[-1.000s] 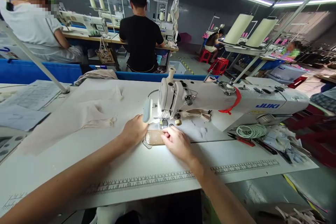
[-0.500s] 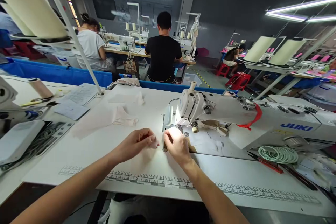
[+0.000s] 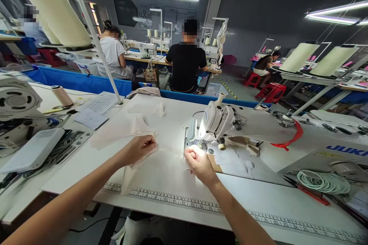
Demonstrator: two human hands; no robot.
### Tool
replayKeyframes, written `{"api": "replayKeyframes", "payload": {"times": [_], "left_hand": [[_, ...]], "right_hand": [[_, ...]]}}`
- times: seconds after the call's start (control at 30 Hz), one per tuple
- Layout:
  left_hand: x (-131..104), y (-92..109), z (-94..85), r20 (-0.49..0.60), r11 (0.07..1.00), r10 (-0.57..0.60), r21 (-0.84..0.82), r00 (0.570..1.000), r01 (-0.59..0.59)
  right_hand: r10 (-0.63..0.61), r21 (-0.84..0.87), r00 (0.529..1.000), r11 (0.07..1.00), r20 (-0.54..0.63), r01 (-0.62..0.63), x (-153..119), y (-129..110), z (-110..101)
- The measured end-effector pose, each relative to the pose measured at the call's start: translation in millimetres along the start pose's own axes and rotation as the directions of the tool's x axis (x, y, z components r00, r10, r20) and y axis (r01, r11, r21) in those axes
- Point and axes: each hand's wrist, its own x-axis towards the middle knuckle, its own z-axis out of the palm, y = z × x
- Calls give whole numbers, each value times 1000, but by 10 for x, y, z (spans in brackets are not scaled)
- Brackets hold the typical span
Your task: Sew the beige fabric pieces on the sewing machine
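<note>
A sheer, pale piece of fabric (image 3: 132, 176) stretches between my two hands, its near-left corner hanging over the printed ruler. My left hand (image 3: 143, 147) pinches its upper left edge, fingers closed. Close to the needle area of the white sewing machine (image 3: 212, 122), my right hand (image 3: 199, 162) pinches the fabric's right end. The cloth is so thin that its outline is hard to follow on the white table (image 3: 172, 118). More sheer pale pieces (image 3: 140, 126) lie flat just beyond my left hand.
A printed ruler (image 3: 172, 201) runs along the table's front edge. Red-handled scissors (image 3: 313, 195) and a coil of pale green cord (image 3: 323, 182) lie at right. Papers (image 3: 93, 113), a thread cone (image 3: 61, 95) and a white box (image 3: 34, 149) are at left. Several people sit sewing beyond.
My left hand has moved left, away from the right hand, spreading the sheer fabric between them. The right hand stays near the machine. The camera view has turned slightly left.
</note>
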Motion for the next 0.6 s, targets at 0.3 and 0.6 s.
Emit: {"api": "replayKeyframes", "payload": {"times": [0.3,0.6], "left_hand": [[324,-203,-235,-110,730,169,682,979,-49],[598,-356,-266,-151,748,79,662,985,41]], "right_hand": [[-257,-680,966,712,-20,175,-90,247,-159],[-288,-566,957,794,-26,224,-556,42,-226]]}}
